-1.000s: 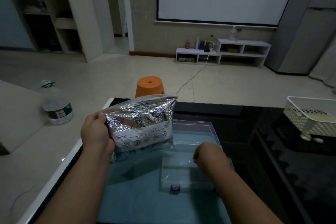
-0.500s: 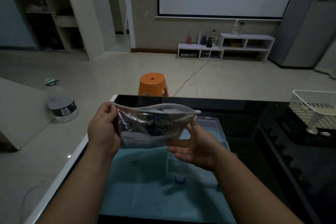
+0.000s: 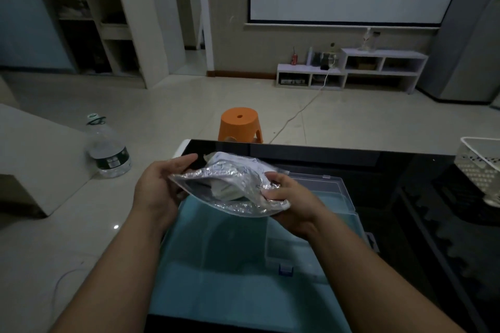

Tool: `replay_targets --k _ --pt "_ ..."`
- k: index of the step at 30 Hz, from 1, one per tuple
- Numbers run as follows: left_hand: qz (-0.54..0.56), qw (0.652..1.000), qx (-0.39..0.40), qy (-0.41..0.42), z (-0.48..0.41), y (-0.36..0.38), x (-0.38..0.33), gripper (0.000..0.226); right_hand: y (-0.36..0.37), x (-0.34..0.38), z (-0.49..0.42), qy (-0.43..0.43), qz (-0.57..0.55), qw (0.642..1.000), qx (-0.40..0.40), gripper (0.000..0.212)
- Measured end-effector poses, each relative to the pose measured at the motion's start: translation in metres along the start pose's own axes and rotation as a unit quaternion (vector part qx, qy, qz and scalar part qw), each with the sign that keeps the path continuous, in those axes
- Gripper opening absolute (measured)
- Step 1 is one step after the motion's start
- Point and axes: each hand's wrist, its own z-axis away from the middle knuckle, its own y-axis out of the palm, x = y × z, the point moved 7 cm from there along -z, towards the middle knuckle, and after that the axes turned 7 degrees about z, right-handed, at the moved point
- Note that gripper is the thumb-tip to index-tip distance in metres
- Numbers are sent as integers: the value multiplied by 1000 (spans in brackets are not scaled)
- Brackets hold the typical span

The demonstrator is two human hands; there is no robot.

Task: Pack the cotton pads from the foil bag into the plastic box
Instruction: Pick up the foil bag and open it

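Note:
The crinkled silver foil bag (image 3: 243, 184) is tipped almost flat in the air over the table, its open mouth turned toward me. White cotton pads (image 3: 226, 192) show inside the mouth. My left hand (image 3: 159, 186) pinches the bag's left edge. My right hand (image 3: 286, 197) grips its right side from below. Under the bag stands the clear plastic box (image 3: 338, 192) with its lid up, on a light blue mat (image 3: 216, 265). The box's inside is partly hidden by my right arm.
The black glass table (image 3: 378, 167) runs to the right, where a white perforated basket (image 3: 479, 167) stands. On the floor beyond are an orange stool (image 3: 239, 124), a large water bottle (image 3: 108, 151) and a white cable (image 3: 297, 111).
The bag has gone from upright to nearly flat, its mouth now opened toward me. My right hand moved from the box up to the bag's right side.

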Motion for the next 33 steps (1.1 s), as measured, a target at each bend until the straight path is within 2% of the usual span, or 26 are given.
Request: replay_targets --k 3,7,9,14,17,21,25,29,30,33 --pt "-73 992 -14 -99 -5 -13 21 41 -10 -2 -4 -53 82 994 -51 46" --pt "-133 979 -25 -155 3 -14 41 37 -7 -3 -1 -107 168 978 -57 29" --pt "-174 972 -19 -159 5 -14 42 33 -6 -6 0 -121 212 968 -60 32" --pt "-202 972 37 -115 2 -11 46 52 2 -9 -3 -140 286 945 -71 51" --pt "-172 980 48 -90 -1 -11 45 68 7 -11 -1 -139 296 943 -67 39" --pt "-134 984 46 -106 -5 -14 48 58 6 -13 -3 -127 270 952 -64 23" --pt "-133 988 11 -83 -7 -16 49 27 4 -16 -7 -109 215 968 -72 78" --pt "-141 987 21 -69 -9 -12 48 17 15 -17 -4 -97 255 958 -85 106" --pt "-134 989 25 -62 -9 -10 48 18 16 -17 -3 -96 261 957 -86 103" --pt "-103 993 30 -44 -6 -3 42 21 16 -13 -2 -117 239 959 -93 63"
